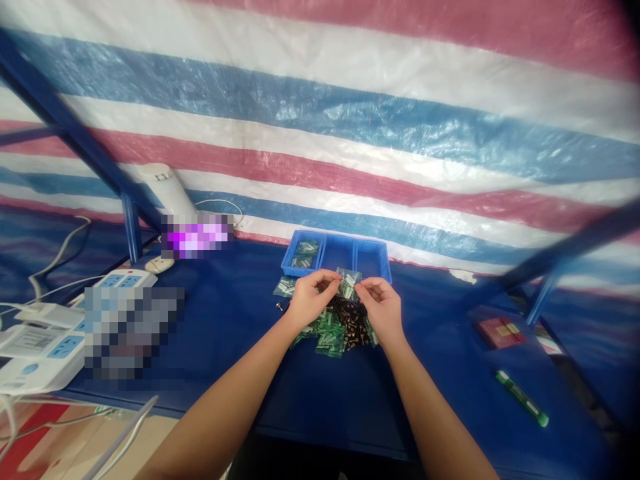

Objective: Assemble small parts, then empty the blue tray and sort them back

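Observation:
Between my two hands a small clear plastic bag (349, 283) of silvery metal pieces is held up by its edges. My left hand (314, 297) pinches its left edge with thumb and fingertips. On the other side my right hand (381, 305) grips the right edge the same way. Below them lies a pile of dark brassy screws (354, 327) beside several green-tinted bags (330, 333) of metal pieces. Another small bag (285, 287) rests left of my left hand. Behind stands a blue three-compartment tray (340, 237); its left compartment holds bags (305, 253).
A white power strip (65, 357) with plugs and cables sits at left, near a white cylinder (170, 190). To the right lie a red box (501, 332) and a green tube-like item (523, 399). Blue frame posts (131, 227) and a striped sheet (350, 133) bound the blue table (215, 320).

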Demonstrator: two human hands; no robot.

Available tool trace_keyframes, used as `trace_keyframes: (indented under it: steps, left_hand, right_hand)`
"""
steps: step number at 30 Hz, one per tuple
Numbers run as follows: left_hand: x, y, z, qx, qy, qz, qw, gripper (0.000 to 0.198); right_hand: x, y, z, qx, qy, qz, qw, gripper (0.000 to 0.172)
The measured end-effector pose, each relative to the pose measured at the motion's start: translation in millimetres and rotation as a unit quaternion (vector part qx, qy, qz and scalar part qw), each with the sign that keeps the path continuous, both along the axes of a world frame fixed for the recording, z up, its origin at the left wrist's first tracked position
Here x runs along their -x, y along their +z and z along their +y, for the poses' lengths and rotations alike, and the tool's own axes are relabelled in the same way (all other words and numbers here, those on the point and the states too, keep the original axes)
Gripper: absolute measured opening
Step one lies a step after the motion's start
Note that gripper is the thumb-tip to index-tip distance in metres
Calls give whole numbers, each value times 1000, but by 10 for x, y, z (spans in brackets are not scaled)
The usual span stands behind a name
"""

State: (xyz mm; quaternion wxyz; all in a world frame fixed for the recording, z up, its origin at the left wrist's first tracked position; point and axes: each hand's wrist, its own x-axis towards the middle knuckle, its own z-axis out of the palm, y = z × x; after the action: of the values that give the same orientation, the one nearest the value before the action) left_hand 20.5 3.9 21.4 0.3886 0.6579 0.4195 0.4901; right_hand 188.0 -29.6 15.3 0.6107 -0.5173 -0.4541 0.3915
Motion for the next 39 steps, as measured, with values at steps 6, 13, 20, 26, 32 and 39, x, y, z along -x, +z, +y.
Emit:
trace_keyframes:
  steps: [6,13,20,26,32,39]
  left_hand:
    - [-1,2,7,5,4,3,1000,18]
    - [11,38,1,65,-8,-10,998,36]
    - [31,-3,21,-18,41,68,997,26]
    - [38,61,-30,-1,15,25,1000,28]
    - [47,109,-58,-3,0,-9,1000,29]
    - [-10,22,-20,-7,3,4,1000,18]
  right_hand:
    - [-10,5,12,46,14,33,998,37]
    - [-11,-7,28,68,3,31,997,30]
    - [-15,-18,25,44,-16,4,999,28]
    - [-12,8,13,30,1,28,999,26]
    - [-8,66,-9,21,9,49,999,28]
    - [-15,-13,13,14,21,26,999,18]
